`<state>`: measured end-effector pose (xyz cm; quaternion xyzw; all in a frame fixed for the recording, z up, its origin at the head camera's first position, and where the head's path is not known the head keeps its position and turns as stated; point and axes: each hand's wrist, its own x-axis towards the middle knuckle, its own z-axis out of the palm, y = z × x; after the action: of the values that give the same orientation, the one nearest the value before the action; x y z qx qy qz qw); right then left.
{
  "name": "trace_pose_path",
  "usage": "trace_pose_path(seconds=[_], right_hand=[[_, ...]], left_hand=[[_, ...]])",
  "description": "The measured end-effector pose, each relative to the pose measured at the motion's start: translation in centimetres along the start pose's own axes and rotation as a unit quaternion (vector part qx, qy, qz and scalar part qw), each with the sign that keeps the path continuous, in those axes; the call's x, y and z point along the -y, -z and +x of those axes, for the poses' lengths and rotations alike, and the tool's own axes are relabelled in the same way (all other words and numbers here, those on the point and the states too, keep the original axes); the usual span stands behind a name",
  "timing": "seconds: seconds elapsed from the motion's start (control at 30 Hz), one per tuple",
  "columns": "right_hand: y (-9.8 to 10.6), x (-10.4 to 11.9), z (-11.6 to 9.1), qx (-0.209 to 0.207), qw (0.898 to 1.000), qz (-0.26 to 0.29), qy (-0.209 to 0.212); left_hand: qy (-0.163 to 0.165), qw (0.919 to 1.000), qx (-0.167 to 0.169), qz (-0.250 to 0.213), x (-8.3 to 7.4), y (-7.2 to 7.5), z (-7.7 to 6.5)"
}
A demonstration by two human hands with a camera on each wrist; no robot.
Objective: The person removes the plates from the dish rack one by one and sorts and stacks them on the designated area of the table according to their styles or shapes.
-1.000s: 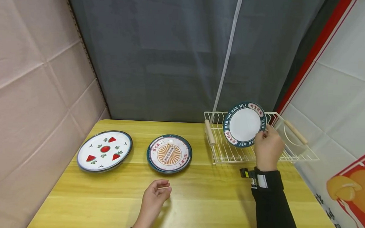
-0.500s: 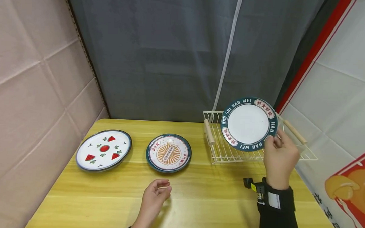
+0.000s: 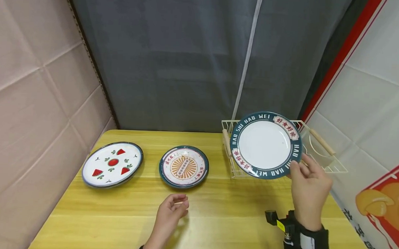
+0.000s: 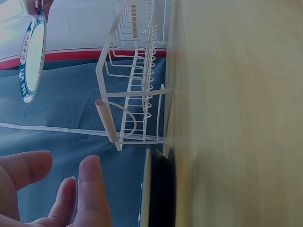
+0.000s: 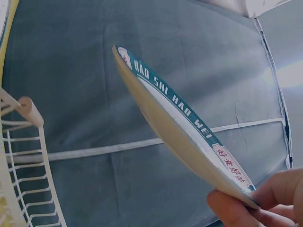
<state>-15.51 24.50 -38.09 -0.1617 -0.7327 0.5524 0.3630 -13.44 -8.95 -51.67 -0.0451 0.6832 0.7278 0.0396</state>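
Observation:
My right hand (image 3: pixel 311 190) pinches the lower right rim of a white plate (image 3: pixel 264 145) with a dark teal lettered border. The plate is tilted, its face toward me, and is held up in front of the wire dish rack (image 3: pixel 235 169). In the right wrist view the thumb and fingers grip the edge of the plate (image 5: pixel 175 127). My left hand (image 3: pixel 169 218) hovers over the table with fingers relaxed and holds nothing. Just beyond it lies a plate with an orange sunburst (image 3: pixel 184 167), its rim dark teal; in the left wrist view a dark stacked edge (image 4: pixel 158 189) shows beside the fingers.
A larger white plate with watermelon pictures (image 3: pixel 112 163) lies at the left of the wooden table (image 3: pixel 215 227). The cream rack has wooden handles (image 3: pixel 322 141) at its ends. A grey curtain (image 3: pixel 175 65) closes the back, and a printed white sheet (image 3: pixel 378 119) hangs on the right.
My right hand has lifted the teal-bordered plate up from the rack and brought it nearer to me, toward the front. My left hand has stayed almost in place.

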Motion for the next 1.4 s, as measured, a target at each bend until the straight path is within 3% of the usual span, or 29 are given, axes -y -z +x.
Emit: trace_pose_path(seconds=[0.2,0.63,0.83,0.97,1.17,1.4], right_hand=[[-0.1,-0.8,-1.3,0.048,0.995,0.069,-0.056],[-2.0,-3.3,-4.5,0.148,0.981,0.052,-0.115],[-2.8,-4.3,-6.1,0.192,0.969,0.009,-0.153],[-3.3,-5.1,-7.2,0.222,0.959,-0.005,-0.176],[-4.0,-6.0,-8.4,0.247,0.948,0.010,-0.202],[-4.7,-6.8,-9.7,0.265,0.939,0.026,-0.216]], left_hand=[[0.009,0.9999,-0.002,-0.005,-0.7,-0.1,-0.1],[0.012,0.9999,-0.005,-0.010,-0.9,-0.4,-0.2],[-0.043,0.9987,0.011,-0.026,0.7,0.0,0.2],[-0.038,0.9989,0.010,-0.025,1.0,0.0,0.3],[-0.075,0.9963,0.014,-0.039,5.2,0.7,2.3],[0.016,0.9998,-0.012,0.009,0.7,-0.3,0.4]])
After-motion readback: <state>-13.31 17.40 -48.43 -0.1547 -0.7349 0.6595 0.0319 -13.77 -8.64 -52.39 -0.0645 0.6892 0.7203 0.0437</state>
